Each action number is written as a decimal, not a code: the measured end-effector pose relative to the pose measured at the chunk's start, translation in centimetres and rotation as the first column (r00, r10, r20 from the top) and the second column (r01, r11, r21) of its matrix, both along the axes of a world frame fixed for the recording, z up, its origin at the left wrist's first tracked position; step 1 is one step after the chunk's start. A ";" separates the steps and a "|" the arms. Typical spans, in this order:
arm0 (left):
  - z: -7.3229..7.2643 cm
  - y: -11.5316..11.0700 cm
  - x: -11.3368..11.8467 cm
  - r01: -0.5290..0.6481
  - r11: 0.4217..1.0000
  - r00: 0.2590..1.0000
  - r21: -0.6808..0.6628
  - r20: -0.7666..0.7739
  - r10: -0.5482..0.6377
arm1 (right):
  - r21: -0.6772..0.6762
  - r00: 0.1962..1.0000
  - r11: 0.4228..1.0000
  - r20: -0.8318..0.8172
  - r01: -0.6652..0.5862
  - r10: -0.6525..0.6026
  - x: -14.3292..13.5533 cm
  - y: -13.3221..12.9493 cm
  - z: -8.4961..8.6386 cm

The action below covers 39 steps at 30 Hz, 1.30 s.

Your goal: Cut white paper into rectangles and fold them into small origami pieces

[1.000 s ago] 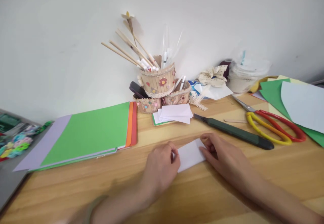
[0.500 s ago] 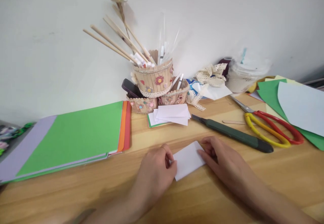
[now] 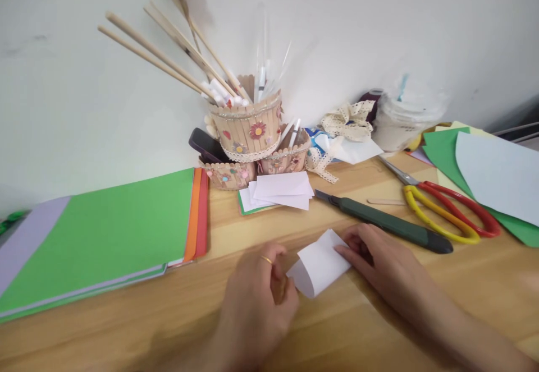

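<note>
A small white sheet of paper (image 3: 324, 262) lies folded over on the wooden table (image 3: 337, 338), its fold rounded and its left end lifted into a loose curve. My right hand (image 3: 374, 257) pinches the right edge of the sheet, thumb on top and the other fingers curled behind. My left hand (image 3: 263, 288), with a ring on one finger, is close by the curved left end. A gap shows between its thumb and forefinger, and no paper is gripped there.
Beyond my hands are a stack of white paper slips (image 3: 280, 191), a green utility knife (image 3: 385, 220) and red-and-yellow scissors (image 3: 446, 206). Coloured paper sheets (image 3: 113, 232) lie left, more sheets (image 3: 501, 170) right. Decorated stick holders (image 3: 250, 131) with sticks and pens stand by the wall.
The sheet lay flat with both hands on it; now its left end has sprung into a curve. My left hand has let go of that edge. The view has shifted slightly.
</note>
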<state>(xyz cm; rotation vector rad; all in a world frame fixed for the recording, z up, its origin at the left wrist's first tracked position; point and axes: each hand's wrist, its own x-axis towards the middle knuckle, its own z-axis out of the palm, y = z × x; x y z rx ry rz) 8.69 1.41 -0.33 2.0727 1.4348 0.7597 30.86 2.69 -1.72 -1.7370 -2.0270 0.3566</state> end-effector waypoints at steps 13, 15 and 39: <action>0.3 -0.2 -0.1 0.490 0.528 0.864 0.693 -0.465 -0.191 | 0.054 0.998 0.998 0.049 -0.031 0.028 -0.1 -0.2 -0.3; 0.5 -0.3 -0.1 0.543 0.482 0.836 0.687 -0.496 -0.234 | 0.049 0.999 0.998 0.045 -0.032 0.030 -0.2 -0.1 -0.2; 0.4 -0.6 -0.3 0.668 0.445 0.722 0.596 -0.664 -0.194 | 0.049 0.994 0.996 0.088 -0.074 0.070 -0.1 0.0 -0.3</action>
